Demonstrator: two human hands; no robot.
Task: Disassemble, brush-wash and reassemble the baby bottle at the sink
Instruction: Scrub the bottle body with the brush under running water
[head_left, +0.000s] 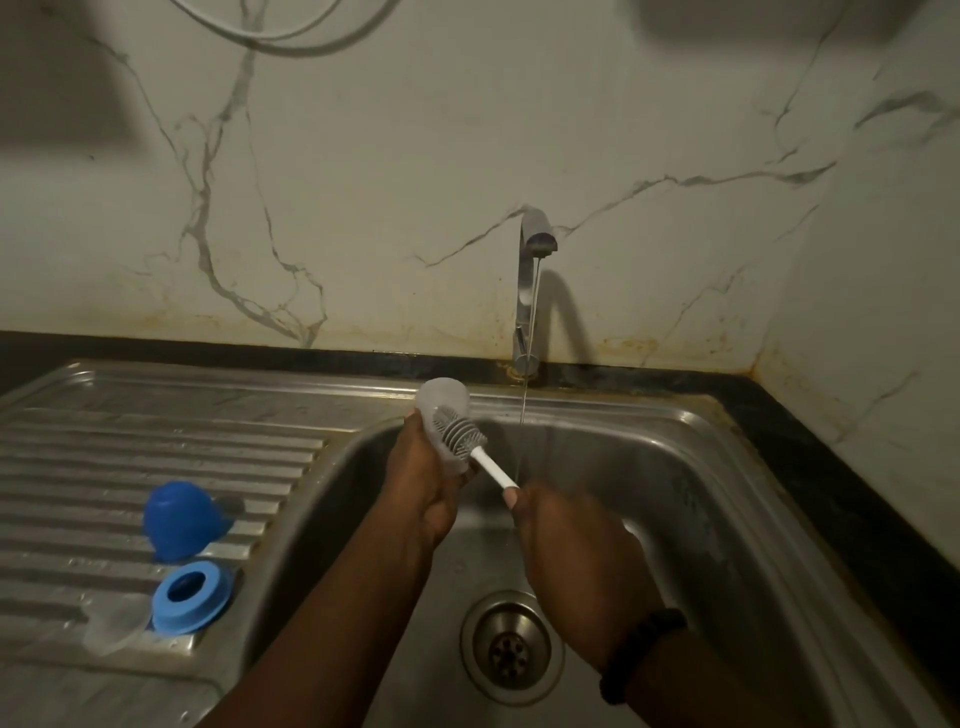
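Observation:
My left hand (423, 480) grips the clear baby bottle body (443, 402) over the sink basin, tilted with its closed end up and away. My right hand (566, 551) holds the white handle of the bottle brush; its grey ribbed head (460, 428) lies against the bottle's side near the opening. On the drainboard to the left sit the blue cap (179, 519), the blue screw ring (189, 597) and a clear teat (111, 626) beside the ring.
The tap (532, 280) at the back runs a thin stream of water into the steel sink (691, 499), just right of the brush. The drain (511, 652) lies below my hands. A ribbed drainboard (78, 467) fills the left. Dark counter edges the right.

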